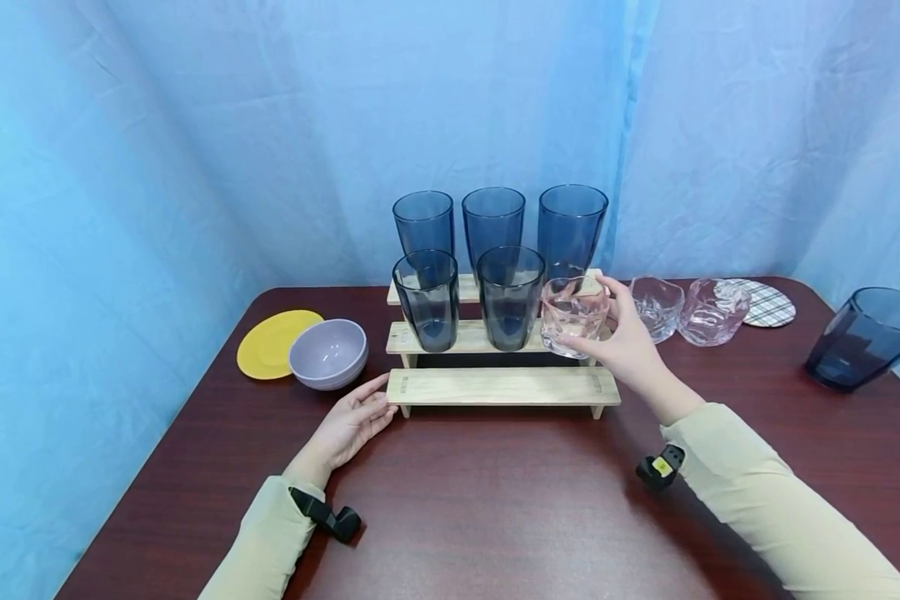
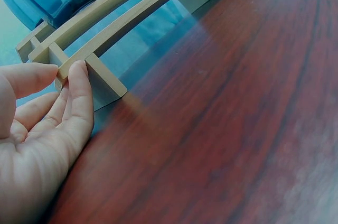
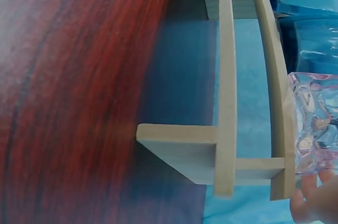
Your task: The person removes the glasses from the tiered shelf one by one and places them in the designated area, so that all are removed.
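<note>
While right fingers [image 1: 613, 290] grip pink glass [image 1: 570, 312], blue tumbler [image 1: 510, 300] alongside.

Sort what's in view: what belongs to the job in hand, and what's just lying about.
Belongs to the job:
wooden rack, held at one end by the left hand
pinkish glass, gripped by the right hand
five blue glasses standing on the rack
probably also two small glasses and the far-right blue glass

Apparently just lying about:
yellow plate
purple bowl
checked round mat
</note>
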Available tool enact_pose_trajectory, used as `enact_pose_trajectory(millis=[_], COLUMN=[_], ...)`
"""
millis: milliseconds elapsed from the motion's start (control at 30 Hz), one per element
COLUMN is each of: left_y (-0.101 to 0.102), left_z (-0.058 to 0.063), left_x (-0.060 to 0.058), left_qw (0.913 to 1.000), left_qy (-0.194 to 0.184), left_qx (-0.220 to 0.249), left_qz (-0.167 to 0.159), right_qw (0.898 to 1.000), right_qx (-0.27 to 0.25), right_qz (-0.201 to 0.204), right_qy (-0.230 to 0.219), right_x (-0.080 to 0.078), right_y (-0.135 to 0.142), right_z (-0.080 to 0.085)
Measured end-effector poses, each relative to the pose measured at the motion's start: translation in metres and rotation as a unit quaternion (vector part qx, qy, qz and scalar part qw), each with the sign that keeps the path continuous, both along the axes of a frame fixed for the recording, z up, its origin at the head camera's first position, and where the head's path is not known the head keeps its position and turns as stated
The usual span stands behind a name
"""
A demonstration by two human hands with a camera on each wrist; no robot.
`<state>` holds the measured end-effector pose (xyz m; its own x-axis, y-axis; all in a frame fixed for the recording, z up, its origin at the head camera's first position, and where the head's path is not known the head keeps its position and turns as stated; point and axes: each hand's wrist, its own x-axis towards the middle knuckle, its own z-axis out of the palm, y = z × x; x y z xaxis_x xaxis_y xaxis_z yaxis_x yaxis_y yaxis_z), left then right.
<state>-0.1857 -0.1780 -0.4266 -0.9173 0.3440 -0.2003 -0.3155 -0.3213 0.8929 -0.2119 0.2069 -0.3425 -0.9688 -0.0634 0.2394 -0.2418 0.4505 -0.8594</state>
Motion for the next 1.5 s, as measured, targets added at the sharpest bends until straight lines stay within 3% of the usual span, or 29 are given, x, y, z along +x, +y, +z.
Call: enact_pose_trajectory(millis=[200, 1000, 1500], left_y=[0.000, 0.000, 0.000], left_z=[0.000, 0.000, 0.000], left_x=[0.001, 0.001, 0.002], left_qw=[1.0000, 1.0000, 0.9999], left_qy=[0.004, 0.006, 0.002], left_qx=[0.000, -0.003, -0.010], left_qz=[-0.003, -0.002, 0.002], right_qw=[0.999, 0.999, 0.997], right_qx=[-0.033, -0.022, 0.000], right_qz=[0.003, -0.014, -0.051], right_qy=[0.005, 0.024, 0.054], right_x=[0.000, 0.006, 0.014], right_y=[0.001, 0.006, 0.006], right_z=[-0.004, -0.007, -0.006])
